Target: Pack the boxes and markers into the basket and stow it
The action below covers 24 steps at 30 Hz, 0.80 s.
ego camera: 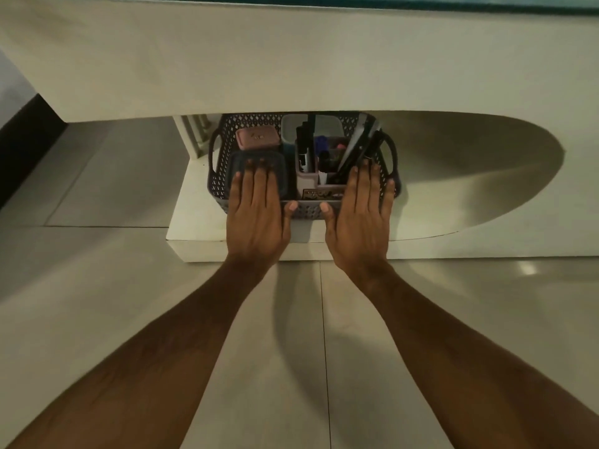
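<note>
Basket (216, 176), label print unreadable, under flat hands

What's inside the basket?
The basket holds a pink box behind a dark box on its left, and a pen holder with markers on its right. Both hands and the tabletop cover the rest.

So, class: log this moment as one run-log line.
phase: stowing | left hand: flat on basket | right hand: flat on basket | contents: boxes, markers inside | basket: on lower shelf, partly under tabletop
</note>
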Tool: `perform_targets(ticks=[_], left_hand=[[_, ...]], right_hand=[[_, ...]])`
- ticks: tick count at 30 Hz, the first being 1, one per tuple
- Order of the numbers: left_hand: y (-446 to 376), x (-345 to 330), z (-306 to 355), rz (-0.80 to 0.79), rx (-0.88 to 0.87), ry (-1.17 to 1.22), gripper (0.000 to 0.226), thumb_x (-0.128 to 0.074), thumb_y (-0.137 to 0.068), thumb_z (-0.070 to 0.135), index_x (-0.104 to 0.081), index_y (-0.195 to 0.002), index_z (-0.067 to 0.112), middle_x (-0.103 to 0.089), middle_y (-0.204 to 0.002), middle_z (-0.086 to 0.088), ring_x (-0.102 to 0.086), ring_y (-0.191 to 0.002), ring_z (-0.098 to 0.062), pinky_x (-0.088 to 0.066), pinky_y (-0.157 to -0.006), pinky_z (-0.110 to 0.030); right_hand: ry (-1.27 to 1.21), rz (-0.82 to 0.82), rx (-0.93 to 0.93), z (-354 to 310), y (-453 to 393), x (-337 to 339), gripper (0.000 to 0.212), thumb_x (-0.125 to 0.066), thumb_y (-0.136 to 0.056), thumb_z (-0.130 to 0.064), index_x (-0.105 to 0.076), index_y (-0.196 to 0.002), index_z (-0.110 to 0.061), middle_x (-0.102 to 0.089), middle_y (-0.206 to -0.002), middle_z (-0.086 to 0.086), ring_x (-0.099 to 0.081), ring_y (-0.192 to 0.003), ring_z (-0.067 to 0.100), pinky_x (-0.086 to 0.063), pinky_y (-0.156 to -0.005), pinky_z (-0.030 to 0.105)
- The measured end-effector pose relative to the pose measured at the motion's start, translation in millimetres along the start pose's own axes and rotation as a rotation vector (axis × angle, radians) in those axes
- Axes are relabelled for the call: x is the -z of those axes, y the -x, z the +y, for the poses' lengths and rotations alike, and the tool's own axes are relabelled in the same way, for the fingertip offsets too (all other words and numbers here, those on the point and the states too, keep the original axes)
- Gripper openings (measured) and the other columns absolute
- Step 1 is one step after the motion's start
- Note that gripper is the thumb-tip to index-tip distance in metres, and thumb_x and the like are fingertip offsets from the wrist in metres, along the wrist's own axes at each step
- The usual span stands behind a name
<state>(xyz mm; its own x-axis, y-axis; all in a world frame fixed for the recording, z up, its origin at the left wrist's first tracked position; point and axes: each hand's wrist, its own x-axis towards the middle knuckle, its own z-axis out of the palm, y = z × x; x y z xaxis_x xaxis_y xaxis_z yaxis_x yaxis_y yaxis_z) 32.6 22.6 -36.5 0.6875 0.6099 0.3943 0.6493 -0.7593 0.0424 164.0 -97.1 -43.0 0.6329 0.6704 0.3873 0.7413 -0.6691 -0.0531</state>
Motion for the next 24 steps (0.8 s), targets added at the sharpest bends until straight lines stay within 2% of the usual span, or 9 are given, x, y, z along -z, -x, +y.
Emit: perform_targets(ticks=[8, 20, 24], left_hand=[[-7, -6, -2, 0.029, -0.030, 0.006, 0.066, -0.026, -0.109, 0.044, -0.017, -0.159, 0.002, -0.020, -0.167, -0.023, -0.015, -0.158, -0.035, -0.011, -0.129, -0.050], [0, -3, -4, 0.005, -0.057, -0.007, 0.074, -0.020, -0.109, 0.051, -0.009, -0.160, 0.000, -0.012, -0.169, -0.024, -0.010, -0.158, -0.035, -0.009, -0.130, -0.050], [9, 8, 2, -0.004, -0.056, -0.009, 0.080, -0.015, -0.106, 0.057, -0.003, -0.161, 0.000, -0.004, -0.170, -0.023, -0.003, -0.159, -0.033, -0.010, -0.129, -0.051]], right_hand=[[0.010, 0.010, 0.012, 1, -10, -5, 0.076, -0.023, -0.107, -0.055, -0.014, -0.161, -0.002, -0.014, -0.169, 0.020, -0.009, -0.158, 0.035, -0.010, -0.127, 0.059], [0.001, -0.008, 0.090, -1, -8, 6, 0.080, -0.019, -0.105, -0.057, -0.008, -0.162, -0.002, -0.008, -0.170, 0.020, -0.004, -0.158, 0.035, -0.011, -0.127, 0.059], [-0.016, -0.023, 0.104, -6, -1, 18, 0.082, -0.015, -0.103, -0.059, -0.010, -0.161, -0.002, -0.006, -0.170, 0.020, -0.002, -0.159, 0.035, -0.008, -0.128, 0.057]])
